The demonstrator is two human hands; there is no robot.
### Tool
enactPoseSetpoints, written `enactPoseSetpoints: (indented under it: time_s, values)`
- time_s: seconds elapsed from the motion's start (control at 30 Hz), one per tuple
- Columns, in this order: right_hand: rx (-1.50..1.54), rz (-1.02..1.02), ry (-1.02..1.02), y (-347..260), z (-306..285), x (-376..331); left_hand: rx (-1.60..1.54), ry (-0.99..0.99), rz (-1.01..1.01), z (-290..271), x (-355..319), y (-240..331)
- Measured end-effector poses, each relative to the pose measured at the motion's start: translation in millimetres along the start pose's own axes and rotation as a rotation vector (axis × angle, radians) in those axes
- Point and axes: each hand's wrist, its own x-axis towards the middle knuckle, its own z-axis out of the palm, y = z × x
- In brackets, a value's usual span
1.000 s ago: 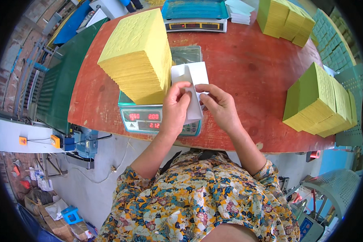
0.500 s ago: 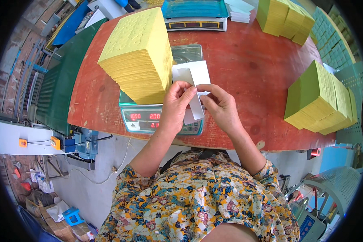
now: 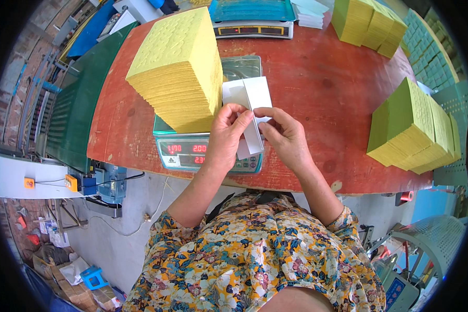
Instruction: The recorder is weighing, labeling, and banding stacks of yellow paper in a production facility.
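Observation:
Between both hands I hold a white folded card (image 3: 258,91), with panels standing at angles to one another. My left hand (image 3: 226,138) is closed, thumb and forefinger pinching the card's middle fold. From the other side my right hand (image 3: 285,136) grips it, thumb and fingertips on the panel edge. Just left of the card, a tall stack of embossed yellow paper sheets (image 3: 184,70) rests on a digital scale (image 3: 167,139) with a lit red display. The card and my left hand cover part of the scale's front.
The red table (image 3: 317,104) has a scuffed front edge. A second scale (image 3: 252,28) and white papers (image 3: 310,13) stand at the back. More yellow stacks are at the back right (image 3: 366,23) and right (image 3: 413,125). A green conveyor belt (image 3: 83,104) runs along the left.
The figures on the scale's red display have changed. Both hands keep their grip, and the card's panels have shifted very slightly.

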Motion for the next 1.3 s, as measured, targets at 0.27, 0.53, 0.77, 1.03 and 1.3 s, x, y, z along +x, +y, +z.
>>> enactPoseSetpoints:
  time_s: [0.27, 0.53, 0.77, 1.03, 1.3]
  values:
    - [0.02, 0.048, 0.011, 3, -2, -4, -0.013, -0.005, -0.024, -1, -6, -1]
    - [-0.264, -0.221, 0.248, -21, -18, 0, 0.192, 0.056, 0.071, -8, -18, -6]
    - [-0.423, -0.116, 0.101, -22, 7, 1, 0.472, 0.036, 0.264, -2, -23, 0]
    - [-0.277, -0.364, 0.611, -43, -37, -37, 0.632, -0.044, 0.747, 19, -71, 47]
    - [-0.318, -0.003, 1.011, 40, -169, -143, 0.673, -0.519, 0.809, 105, -50, 61]
